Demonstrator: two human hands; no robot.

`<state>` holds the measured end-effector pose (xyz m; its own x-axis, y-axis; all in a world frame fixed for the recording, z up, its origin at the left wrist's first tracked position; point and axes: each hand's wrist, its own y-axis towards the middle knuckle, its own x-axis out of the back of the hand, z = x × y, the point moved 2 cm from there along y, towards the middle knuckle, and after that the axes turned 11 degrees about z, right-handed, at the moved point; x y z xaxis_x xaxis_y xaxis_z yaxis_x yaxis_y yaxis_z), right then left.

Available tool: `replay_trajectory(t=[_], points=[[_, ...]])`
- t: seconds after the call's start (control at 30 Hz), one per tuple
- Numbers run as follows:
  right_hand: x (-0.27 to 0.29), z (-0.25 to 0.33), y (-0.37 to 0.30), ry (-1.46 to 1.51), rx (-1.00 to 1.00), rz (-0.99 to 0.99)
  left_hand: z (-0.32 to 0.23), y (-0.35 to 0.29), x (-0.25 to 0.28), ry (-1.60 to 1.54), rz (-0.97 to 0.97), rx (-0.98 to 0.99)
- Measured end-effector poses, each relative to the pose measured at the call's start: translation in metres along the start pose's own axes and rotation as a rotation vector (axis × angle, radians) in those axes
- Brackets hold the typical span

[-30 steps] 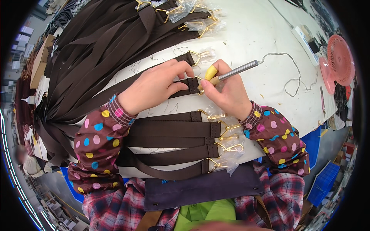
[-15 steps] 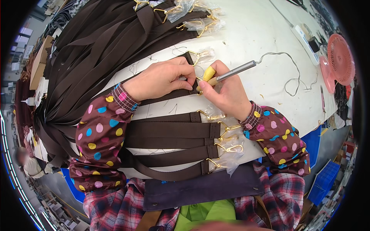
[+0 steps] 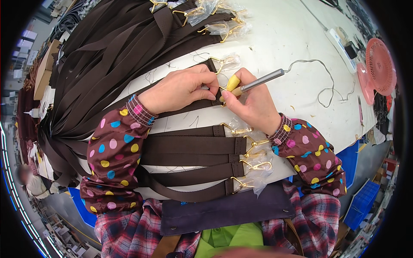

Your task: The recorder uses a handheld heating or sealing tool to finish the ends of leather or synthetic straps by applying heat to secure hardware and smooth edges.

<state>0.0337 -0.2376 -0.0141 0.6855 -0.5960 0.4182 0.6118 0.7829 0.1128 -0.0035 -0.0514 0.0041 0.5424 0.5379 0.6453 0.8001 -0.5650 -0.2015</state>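
My left hand is closed, thumb and fingertips pinching the end of a dark brown webbing strap. Just right of it, my right hand grips a corded pen-shaped tool with a grey metal barrel, much like a soldering iron. The tool's tip end points at the strap end, partly hidden by my fingers. A yellow finger cot covers one right fingertip. Above the left fingertips, a gold hook in clear plastic sits at a strap end. Nearer me lie several straps with gold snap hooks.
A large heap of brown straps covers the white table's left and far side. The tool's wire curls across the right side. A power strip and a pink fan stand at far right. Blue crates are below the table.
My left forearm has shifted very slightly to the right. The tool has tilted a touch; both hands keep their places and grips.
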Motion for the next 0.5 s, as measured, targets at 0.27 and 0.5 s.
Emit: replay_trajectory(t=[0.27,0.5], points=[[-0.002,-0.006,0.0,0.119,0.039,-0.072,-0.001,-0.004,-0.002,-0.211,-0.043,0.125],[-0.004,-0.007,0.003,0.043,0.02,-0.029,0.004,-0.008,-0.008,-0.201,-0.106,0.103]])
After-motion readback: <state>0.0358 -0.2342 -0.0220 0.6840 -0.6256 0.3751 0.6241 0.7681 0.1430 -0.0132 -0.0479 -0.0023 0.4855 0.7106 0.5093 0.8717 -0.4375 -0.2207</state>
